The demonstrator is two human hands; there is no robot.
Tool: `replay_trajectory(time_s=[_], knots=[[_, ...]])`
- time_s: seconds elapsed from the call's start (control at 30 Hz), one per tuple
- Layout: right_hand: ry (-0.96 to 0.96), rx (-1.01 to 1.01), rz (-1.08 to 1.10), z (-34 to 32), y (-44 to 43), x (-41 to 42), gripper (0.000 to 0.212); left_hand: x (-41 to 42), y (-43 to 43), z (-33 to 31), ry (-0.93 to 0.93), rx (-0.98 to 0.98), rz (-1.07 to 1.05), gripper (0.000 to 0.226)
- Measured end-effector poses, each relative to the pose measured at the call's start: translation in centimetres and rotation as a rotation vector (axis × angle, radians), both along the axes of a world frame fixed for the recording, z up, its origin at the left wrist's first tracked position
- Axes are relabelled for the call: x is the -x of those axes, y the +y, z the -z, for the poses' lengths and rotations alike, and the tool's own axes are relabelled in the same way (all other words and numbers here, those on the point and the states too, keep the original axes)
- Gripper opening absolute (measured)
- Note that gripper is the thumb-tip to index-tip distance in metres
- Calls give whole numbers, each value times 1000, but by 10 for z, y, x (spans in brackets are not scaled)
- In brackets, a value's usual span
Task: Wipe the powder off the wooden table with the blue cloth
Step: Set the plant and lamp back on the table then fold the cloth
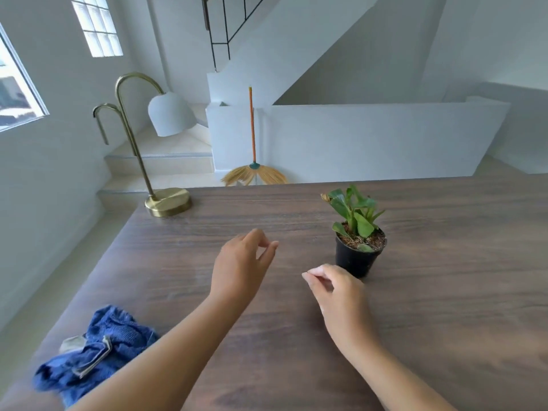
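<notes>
Blue cloth lies crumpled at the near left edge of the wooden table, beside the left forearm and not yet picked up. The left hand and right hand hover over the middle, fingers loosely curled, holding nothing, likely judging where to wipe. The powder is too faint to see.

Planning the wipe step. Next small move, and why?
Probably reach the left hand to the crumpled blue cloth at the near-left edge of the brown wooden table and grip it: that hand holds nothing, and the cloth lies on its side.
</notes>
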State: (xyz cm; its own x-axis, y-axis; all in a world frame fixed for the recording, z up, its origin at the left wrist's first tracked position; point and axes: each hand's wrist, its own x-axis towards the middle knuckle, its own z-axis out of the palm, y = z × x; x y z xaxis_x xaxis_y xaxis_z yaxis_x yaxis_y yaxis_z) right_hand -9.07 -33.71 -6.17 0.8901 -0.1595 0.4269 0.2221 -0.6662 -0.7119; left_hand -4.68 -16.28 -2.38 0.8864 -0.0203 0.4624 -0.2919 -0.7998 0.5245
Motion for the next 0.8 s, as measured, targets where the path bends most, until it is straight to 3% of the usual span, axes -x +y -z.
replay_trajectory(time_s=[0.17, 0.37, 0.53, 0.8], knots=[[36, 72, -199, -11, 68, -65, 16, -38, 72, -8, 77, 5, -209, 19], [194, 315, -363, 4, 139, -142, 51, -79, 159, 8, 257, -146, -350, 50], [331, 500, -446, -1, 189, -179, 66, -105, 201, 21, 292, -241, -364, 61], [325, 722, -480, -6, 235, -236, 75, -153, 225, 38, 298, -347, -335, 64]])
